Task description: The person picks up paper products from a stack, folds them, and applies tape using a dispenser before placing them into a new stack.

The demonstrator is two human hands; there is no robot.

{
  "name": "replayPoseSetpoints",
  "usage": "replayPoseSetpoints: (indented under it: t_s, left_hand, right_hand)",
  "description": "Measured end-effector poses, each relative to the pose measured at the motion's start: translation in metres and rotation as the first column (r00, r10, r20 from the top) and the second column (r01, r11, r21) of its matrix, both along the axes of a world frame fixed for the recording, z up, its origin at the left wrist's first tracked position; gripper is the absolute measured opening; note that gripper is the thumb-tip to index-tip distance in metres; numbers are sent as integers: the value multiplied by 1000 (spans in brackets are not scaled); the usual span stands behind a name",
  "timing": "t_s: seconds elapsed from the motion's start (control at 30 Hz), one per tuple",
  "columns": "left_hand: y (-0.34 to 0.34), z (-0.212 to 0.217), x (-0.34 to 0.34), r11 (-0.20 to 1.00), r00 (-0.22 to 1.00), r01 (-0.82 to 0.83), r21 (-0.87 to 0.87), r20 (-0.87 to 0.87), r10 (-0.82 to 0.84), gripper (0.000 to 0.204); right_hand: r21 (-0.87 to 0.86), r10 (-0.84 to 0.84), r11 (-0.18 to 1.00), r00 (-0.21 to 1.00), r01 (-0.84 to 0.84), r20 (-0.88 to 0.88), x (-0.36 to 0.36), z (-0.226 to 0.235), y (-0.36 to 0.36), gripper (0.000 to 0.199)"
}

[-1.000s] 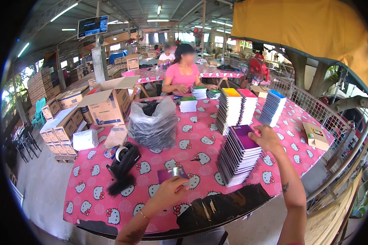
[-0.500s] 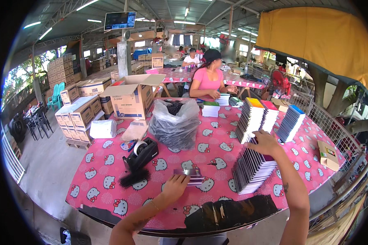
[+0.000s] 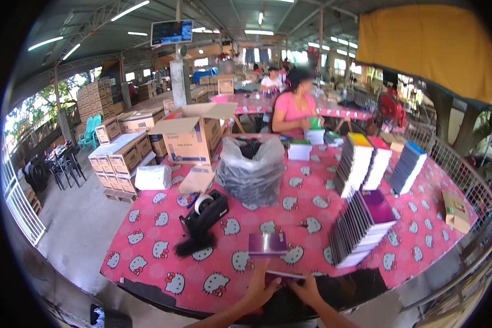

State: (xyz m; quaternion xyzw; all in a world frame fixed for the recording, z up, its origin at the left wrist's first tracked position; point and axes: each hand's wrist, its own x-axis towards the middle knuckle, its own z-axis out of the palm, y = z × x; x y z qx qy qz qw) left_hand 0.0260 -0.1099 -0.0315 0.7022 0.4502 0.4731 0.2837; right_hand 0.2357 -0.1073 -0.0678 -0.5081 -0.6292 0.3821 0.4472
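Note:
Low at the near edge of the table, my left hand (image 3: pixel 261 288) and my right hand (image 3: pixel 307 291) are both closed on a thin purple notebook (image 3: pixel 285 275), one at each side. It is tilted so that mostly its pale edge shows. Just beyond it, a purple-covered notebook (image 3: pixel 267 244) lies flat on the pink tablecloth, with light glaring off its cover. To the right of my hands stands a tall, leaning stack of purple notebooks (image 3: pixel 361 228) with dark bound edges on its left side.
Left of centre are a black tape dispenser (image 3: pixel 205 212), a black bristly bundle (image 3: pixel 195 245) and a plastic bag (image 3: pixel 250 172) with dark contents. An open carton (image 3: pixel 188 136) stands behind. Yellow (image 3: pixel 355 164), red and blue notebook stacks stand at right. A co-worker (image 3: pixel 295 109) handles notebooks across the table.
My right hand has left the tall stack and come down to the near edge. My left hand has let go of the flat notebook, and both hands now hold another one. The view has shifted slightly.

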Motion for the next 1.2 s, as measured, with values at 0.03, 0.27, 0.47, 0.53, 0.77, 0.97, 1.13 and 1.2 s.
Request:
replayPoseSetpoints:
  t_s: [0.03, 0.27, 0.47, 0.53, 0.77, 0.97, 1.13, 1.2]
  left_hand:
    - [-3, 5, -1, 993, 994, 46, -111, 99, -35, 72]
    - [87, -26, -199, 805, 567, -404, 435, -572, 593, 32]
    - [89, -13, -169, 738, 536, -271, 617, -540, 648, 25]
    - [84, -8, -164, 730, 533, -280, 623, -532, 658, 22]
    - [40, 5, -90, 948, 937, -236, 212, -209, 280, 23]
    - [12, 27, -47, 997, 993, -78, 21, -84, 80, 19]
    - [21, 11, -45, 983, 996, -73, 170, -31, 79, 19]
    - [25, 10, -43, 980, 998, -57, 192, -11, 60, 19]
  right_hand:
    - [-49, 18, 999, 996, -22, -87, 1, -6, 8, 27]
    - [-54, 143, 987, 974, -154, -177, 10, 21, 7, 24]
    - [-77, 198, 972, 947, -224, -251, 12, 4, 17, 31]
    - [-115, 194, 968, 955, -224, -226, 10, -2, 18, 33]
    - [-72, 147, 984, 967, -165, -207, 5, -2, 17, 34]
    - [-119, 149, 974, 944, -191, -295, 6, -5, 17, 33]
    - [-119, 139, 975, 934, -187, -329, 4, -11, 18, 34]
    - [-113, 146, 975, 936, -191, -321, 5, -12, 19, 35]
